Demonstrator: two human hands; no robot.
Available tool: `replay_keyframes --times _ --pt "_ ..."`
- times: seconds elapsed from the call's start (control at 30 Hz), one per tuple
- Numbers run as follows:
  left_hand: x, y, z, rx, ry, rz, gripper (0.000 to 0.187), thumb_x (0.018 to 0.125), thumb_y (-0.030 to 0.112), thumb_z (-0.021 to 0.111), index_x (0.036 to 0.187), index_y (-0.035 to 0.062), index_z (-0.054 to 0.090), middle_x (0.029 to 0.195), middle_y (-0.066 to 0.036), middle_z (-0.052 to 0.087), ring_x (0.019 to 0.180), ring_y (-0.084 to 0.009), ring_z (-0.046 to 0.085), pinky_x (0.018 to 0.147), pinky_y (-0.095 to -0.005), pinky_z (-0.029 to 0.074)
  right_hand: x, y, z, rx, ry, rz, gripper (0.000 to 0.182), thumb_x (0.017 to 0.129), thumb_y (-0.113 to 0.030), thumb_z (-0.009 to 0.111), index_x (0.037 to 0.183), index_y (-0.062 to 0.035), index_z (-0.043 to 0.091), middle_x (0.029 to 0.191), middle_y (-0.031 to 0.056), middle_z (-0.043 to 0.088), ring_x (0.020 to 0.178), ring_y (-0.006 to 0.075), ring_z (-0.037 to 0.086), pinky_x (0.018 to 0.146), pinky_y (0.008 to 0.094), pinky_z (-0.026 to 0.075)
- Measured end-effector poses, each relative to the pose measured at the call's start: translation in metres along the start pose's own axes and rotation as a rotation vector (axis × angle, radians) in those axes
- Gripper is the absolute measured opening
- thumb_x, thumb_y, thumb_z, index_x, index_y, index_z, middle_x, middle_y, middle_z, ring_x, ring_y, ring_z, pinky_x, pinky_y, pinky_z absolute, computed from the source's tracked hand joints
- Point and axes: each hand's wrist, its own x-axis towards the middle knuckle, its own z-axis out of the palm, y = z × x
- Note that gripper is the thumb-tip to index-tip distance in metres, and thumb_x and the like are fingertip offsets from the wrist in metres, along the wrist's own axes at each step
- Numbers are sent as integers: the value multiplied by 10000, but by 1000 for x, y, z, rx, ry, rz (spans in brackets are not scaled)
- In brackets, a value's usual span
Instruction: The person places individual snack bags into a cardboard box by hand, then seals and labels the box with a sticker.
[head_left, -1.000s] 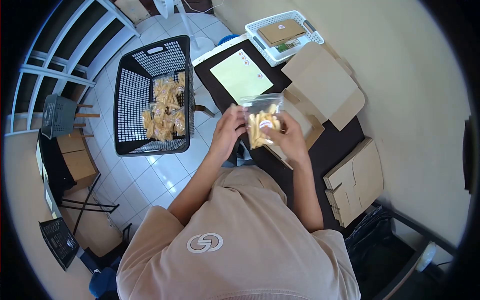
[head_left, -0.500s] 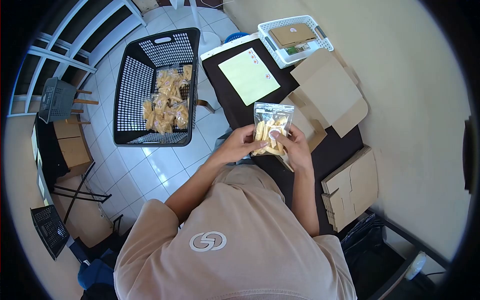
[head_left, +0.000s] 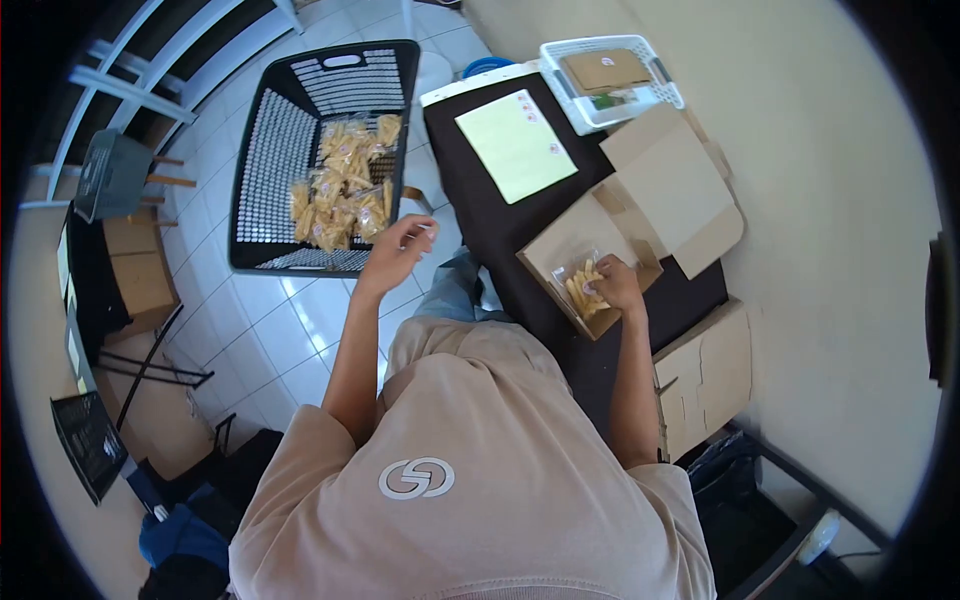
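My right hand [head_left: 619, 284] is inside an open cardboard box [head_left: 550, 243] on the dark table, its fingers closed on the edge of a clear bag of yellow sticks [head_left: 580, 290] that lies at the near end of the box. My left hand [head_left: 398, 252] hovers by the near right corner of the black crate [head_left: 262, 262], holding nothing, its fingers curled but apart. Several similar filled bags [head_left: 343, 185] are heaped in that crate.
A pale green sheet [head_left: 515, 145] with small stickers lies on the table [head_left: 462, 190]. Behind it stands a white basket [head_left: 600, 118] holding a folded brown box. Flattened cardboard [head_left: 705, 380] rests at the table's right side, near the wall.
The bag went from between both hands down into the box with my right hand. My left hand let go of it and moved left to the crate. The view has shifted slightly.
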Motion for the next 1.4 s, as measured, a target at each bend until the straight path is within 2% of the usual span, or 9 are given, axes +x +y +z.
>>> replay_keyframes --times 0.2,0.33,0.53,0.63,0.67,0.77,1.07,1.2,1.4 --pt "-26 -10 -75 3 341 35 254 916 202 625 1068 -1 617 835 -54 638 754 -129 607 672 -268 488 13 25 26 -147 129 -265 408 664 -117 761 1025 -25 594 984 148 637 951 335 623 842 391 493" --pt "-44 -42 -130 196 748 -48 265 885 176 621 1034 -42 642 721 -106 656 641 -143 610 606 -286 481 11 24 33 -34 47 -86 547 629 0 768 1111 -59 516 870 136 613 835 255 634 765 370 519" --pt "-35 -86 -188 243 825 -190 263 862 195 635 1009 -21 669 741 -124 681 669 -171 656 626 -308 502 7 29 27 11 141 -111 673 626 4 780 1226 -70 486 881 125 617 799 222 614 738 356 519" --pt "-11 -103 -210 367 752 -316 250 826 237 660 976 40 698 785 -156 700 738 -271 694 689 -358 528 -2 15 19 47 252 4 663 707 -60 774 1289 -68 456 1009 162 619 860 242 622 772 349 518" --pt "1 -119 -219 450 734 -278 236 840 186 653 987 4 684 737 -105 690 671 -160 671 609 -301 512 -5 7 16 119 329 93 628 755 -88 760 1296 -53 445 1051 172 614 894 246 624 783 349 516" --pt "35 -159 -242 573 655 -202 226 796 157 651 982 34 689 797 -144 701 739 -243 695 665 -347 536 -19 -30 6 310 517 200 520 845 -133 702 1287 -20 451 1090 182 605 966 241 600 814 366 520" --pt "106 -271 -251 622 273 -575 188 785 173 559 898 135 705 1008 -165 684 970 -343 647 867 -415 513 -59 -131 6 467 665 268 396 924 -130 597 1269 8 462 1033 142 583 919 200 606 763 301 540" --pt "124 -312 -216 818 255 -580 238 791 199 590 1009 144 668 1006 -142 694 944 -387 653 851 -450 520 -84 -131 35 382 643 281 386 924 -137 598 1257 7 467 1017 147 585 879 191 613 737 303 547" --pt "121 -263 -211 907 -65 -550 429 831 126 583 1253 153 514 1439 -125 397 1323 -333 388 1010 -525 401 -125 -179 76 561 512 491 390 905 -102 608 1258 -9 472 1005 114 589 818 174 614 664 300 554"
